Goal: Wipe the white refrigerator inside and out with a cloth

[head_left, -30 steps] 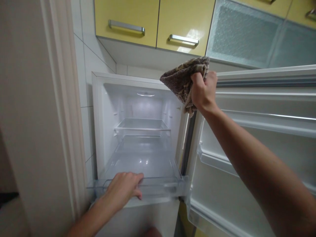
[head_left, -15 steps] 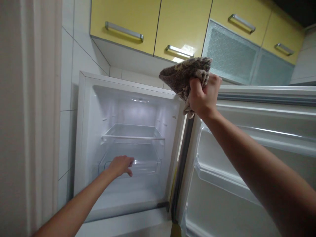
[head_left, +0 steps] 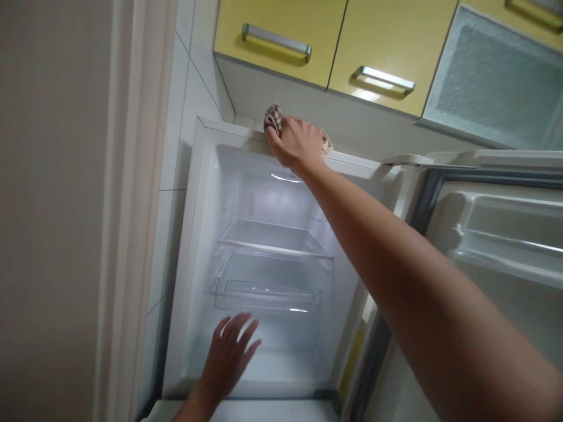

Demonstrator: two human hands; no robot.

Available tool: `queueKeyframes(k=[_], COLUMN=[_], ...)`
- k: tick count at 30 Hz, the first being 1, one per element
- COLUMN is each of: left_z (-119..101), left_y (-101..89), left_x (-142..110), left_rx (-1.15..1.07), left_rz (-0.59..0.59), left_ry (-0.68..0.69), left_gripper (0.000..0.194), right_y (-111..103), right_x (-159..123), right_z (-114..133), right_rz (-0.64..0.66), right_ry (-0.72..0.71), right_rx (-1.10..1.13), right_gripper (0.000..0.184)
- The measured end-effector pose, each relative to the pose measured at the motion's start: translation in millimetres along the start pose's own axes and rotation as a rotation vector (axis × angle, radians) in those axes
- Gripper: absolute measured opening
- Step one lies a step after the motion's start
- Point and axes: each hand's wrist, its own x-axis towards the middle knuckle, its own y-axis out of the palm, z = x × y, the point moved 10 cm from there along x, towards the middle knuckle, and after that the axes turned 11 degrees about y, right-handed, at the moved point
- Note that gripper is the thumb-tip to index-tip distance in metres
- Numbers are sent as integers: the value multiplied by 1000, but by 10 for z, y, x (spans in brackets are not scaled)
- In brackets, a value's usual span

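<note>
A white fridge compartment (head_left: 200,234) stands open and empty, with a glass shelf (head_left: 272,240) and a clear drawer (head_left: 264,296) pushed in below it. My right hand (head_left: 297,143) presses a brown patterned cloth (head_left: 272,117) onto the top front edge of the fridge; most of the cloth is hidden under the palm. My left hand (head_left: 229,357) hovers with fingers spread in front of the compartment floor, below the drawer, holding nothing.
The fridge door (head_left: 497,234) hangs open to the right with its door shelves showing. Yellow wall cabinets (head_left: 281,23) with metal handles and a frosted glass door (head_left: 492,82) sit just above. A door frame (head_left: 132,205) and tiled wall close in the left.
My right hand carried the cloth left from the door hinge to the fridge's top front edge. My left hand let go of the pushed-in drawer and drew back, fingers spread.
</note>
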Motion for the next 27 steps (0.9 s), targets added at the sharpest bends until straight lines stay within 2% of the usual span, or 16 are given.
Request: queueKeyframes(k=[3,4,6,9,12,14,17,18,19,21,25,27], left_z=[-21,-19,-40,-137,-212,-227,-255,-269,-295,-389,-746,-746], left_y=[310,374,438,324,173,114,73,66,60,71,153,196], left_x=[-1061,-1326,-1651,-1719,-1595,-1529,-1515,-1538,-1576,-1706,-2198,-2593], left_rx=[22,28,39,123,181,169,150,144,136,109,67,70], left_rz=[-55,-61,-54,-82,-78,-51,-11,-3,-2,2,8,26], left_ry=[-119,-155,-170,-87,-42,-55,-76,-85,-93,-110,-155,-372], left_gripper=[62,67,73,69,58,51,46,45,43,42,49,53], right_y=[168,206,315,580,836,985,1199,1277,1369,1617,2231,2407], right_x=[-118,-197,-386,-603,-685,-788,-1148,-1331,-1557,-2150,-3770,-4548], right_z=[579,792,1196,1601,1720,1764,1786,1774,1767,1787,1897,1914], right_rz=[-68,-98,-138,-139,-100,-27,89,115,145,252,647,787], right_ry=[-137,-200,-326,-406,-371,-414,-475,-466,-455,-458,-573,-609], right_rx=[64,89,146,205,272,328,362,353,337,301,323,403], right_gripper=[49,49,56,59,73,77,58,56,61,71,63,58])
